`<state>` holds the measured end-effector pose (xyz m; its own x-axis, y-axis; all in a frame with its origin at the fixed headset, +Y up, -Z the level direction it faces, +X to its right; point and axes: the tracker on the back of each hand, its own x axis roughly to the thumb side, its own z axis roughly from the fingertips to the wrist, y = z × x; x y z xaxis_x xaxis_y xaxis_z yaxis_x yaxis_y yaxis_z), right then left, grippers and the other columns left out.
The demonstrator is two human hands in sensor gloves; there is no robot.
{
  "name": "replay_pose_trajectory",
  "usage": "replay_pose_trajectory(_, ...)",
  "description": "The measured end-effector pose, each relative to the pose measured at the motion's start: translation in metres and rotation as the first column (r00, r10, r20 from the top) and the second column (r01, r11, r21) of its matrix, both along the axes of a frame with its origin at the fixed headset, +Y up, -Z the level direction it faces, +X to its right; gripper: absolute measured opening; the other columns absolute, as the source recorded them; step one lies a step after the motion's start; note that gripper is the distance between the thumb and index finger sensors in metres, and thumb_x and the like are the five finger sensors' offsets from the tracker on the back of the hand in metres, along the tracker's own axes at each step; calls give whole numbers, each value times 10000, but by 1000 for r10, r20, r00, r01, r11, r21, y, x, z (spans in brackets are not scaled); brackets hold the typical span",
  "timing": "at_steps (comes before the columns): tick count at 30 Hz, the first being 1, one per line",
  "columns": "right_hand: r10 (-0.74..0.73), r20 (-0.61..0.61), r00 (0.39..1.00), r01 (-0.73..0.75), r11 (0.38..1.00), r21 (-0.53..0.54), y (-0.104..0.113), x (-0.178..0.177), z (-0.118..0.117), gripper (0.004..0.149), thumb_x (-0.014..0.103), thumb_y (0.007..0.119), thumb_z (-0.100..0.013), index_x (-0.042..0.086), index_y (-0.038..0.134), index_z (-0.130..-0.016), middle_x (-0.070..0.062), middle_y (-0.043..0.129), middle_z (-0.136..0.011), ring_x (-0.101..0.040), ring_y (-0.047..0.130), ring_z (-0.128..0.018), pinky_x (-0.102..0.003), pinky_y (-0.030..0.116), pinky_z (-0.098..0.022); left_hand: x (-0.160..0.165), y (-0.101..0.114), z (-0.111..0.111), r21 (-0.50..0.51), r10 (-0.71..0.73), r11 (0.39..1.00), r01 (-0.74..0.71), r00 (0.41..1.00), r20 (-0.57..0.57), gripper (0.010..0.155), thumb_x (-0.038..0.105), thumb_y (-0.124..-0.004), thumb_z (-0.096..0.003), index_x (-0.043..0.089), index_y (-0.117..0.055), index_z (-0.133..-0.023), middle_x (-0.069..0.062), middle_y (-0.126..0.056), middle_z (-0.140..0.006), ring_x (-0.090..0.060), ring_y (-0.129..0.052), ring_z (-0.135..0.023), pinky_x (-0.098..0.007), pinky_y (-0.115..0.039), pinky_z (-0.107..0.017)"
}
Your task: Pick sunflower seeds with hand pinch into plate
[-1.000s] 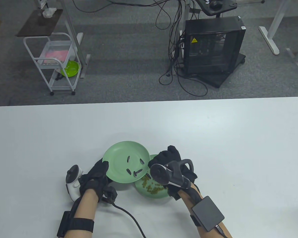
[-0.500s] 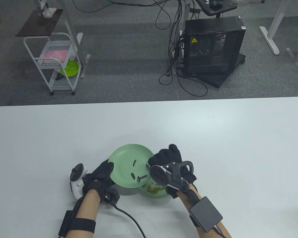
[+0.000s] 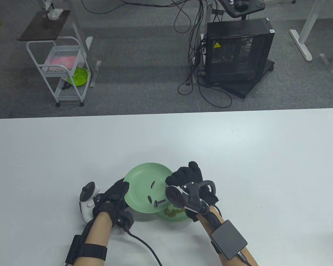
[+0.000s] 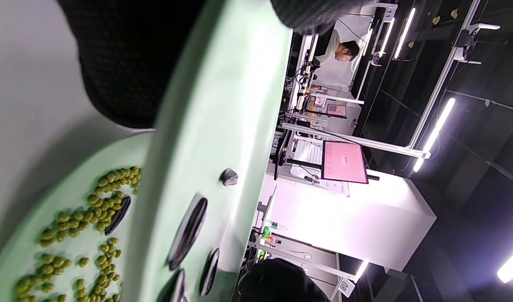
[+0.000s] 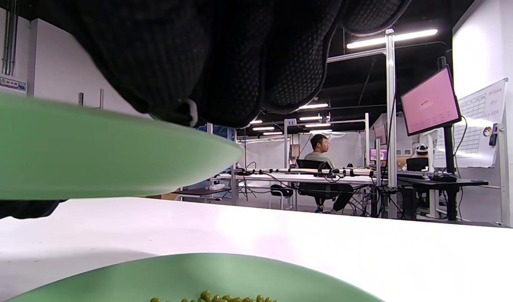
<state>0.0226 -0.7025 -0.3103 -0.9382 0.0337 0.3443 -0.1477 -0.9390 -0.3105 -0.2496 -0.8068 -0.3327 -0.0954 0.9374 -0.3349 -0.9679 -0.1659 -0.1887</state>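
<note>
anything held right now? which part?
Both hands hold the upper green plate by its rim: left hand at its left edge, right hand at its right edge, tilted over the lower plate.

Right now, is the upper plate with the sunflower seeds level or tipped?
Tipped. The upper plate slants down toward the lower plate; its sunflower seeds sit near the low rim. Both hands hold it.

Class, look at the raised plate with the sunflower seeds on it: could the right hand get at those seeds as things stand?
Probably not at once. The right hand grips the raised plate's rim, as does the left hand; the sunflower seeds lie uncovered, so it would have to let go first.
</note>
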Motion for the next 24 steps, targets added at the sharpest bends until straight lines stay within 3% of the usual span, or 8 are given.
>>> replay_pose_trajectory(24,-3,6,1000,3,1000,-12,0,2,-1,381,438,791,-364,381,816,-740,139,899,-774,-147,876,-831,-591,514,-761,0,1,0,4,-1,1000,1,1000,4,637,337,-656,-521,36,-491,-1057,-217,-752,-913,-263,-1016,-680,-364,-937,-404)
